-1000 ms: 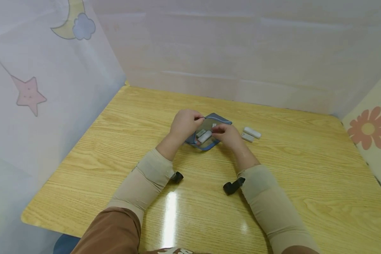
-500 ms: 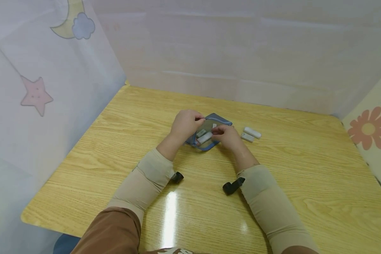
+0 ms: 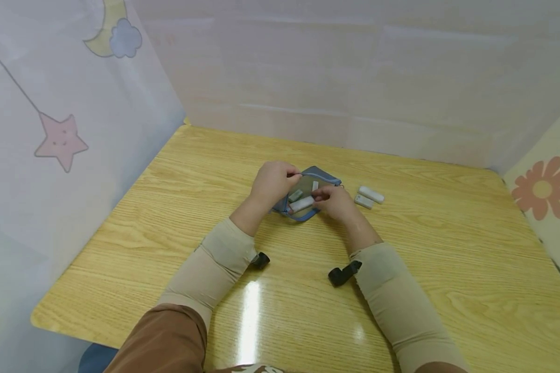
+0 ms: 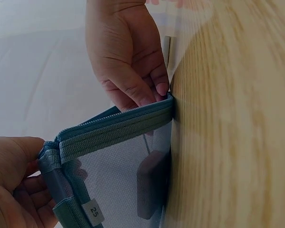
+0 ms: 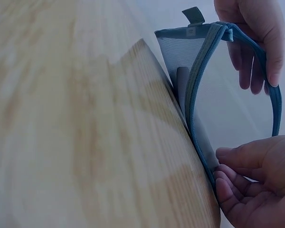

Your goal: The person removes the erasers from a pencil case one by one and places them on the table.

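Note:
A blue-grey mesh zip pouch lies on the table with its mouth wide apart. My left hand pinches the pouch's far-left rim between thumb and fingers; the left wrist view shows the zip edge and a "25" label. My right hand reaches into the mouth, its thumb and fingertips pinching the near end of a white, rounded stick-shaped thing. In the right wrist view these fingertips partly hide that end. Beside it in the pouch lie a grey block and a small white piece.
To the right of the pouch, a white rounded stick and a grey-white block lie side by side on the wooden table. Printed sheets stand along the table's back and sides.
My right hand has shifted slightly down and to the right, and the white stick in the pouch lies at a flatter slant. The left hand keeps its place on the rim.

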### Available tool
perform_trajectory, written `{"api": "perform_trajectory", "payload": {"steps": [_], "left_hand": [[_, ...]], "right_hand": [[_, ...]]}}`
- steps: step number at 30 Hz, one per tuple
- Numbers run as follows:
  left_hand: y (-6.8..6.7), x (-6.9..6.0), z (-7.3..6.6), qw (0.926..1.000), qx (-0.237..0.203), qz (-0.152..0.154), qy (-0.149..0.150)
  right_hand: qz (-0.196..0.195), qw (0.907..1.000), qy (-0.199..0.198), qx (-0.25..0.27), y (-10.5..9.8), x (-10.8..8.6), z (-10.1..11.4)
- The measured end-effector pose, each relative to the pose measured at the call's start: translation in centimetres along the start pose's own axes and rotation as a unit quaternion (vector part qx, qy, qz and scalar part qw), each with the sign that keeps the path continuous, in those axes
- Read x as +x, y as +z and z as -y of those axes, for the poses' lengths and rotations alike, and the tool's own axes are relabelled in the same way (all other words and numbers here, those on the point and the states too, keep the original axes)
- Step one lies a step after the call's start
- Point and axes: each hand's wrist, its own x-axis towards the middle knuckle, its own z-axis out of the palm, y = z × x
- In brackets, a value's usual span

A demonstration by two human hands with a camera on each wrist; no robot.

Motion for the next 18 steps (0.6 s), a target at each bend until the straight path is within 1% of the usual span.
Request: {"api": "perform_trajectory", "payload": {"steps": [7,18], "left_hand": [[0.1,0.0,0.1,1.0000,-0.004,0.005,0.000],[0.0,-0.1,-0.2,0.9999,-0.004,0.014,-0.005]], "right_hand": [[0.006,0.9999,-0.007,-0.003,0.0,0.2,-0.5],[-0.001,0.9998,-0.019,0.006,0.2,0.5,-1.3]]}}
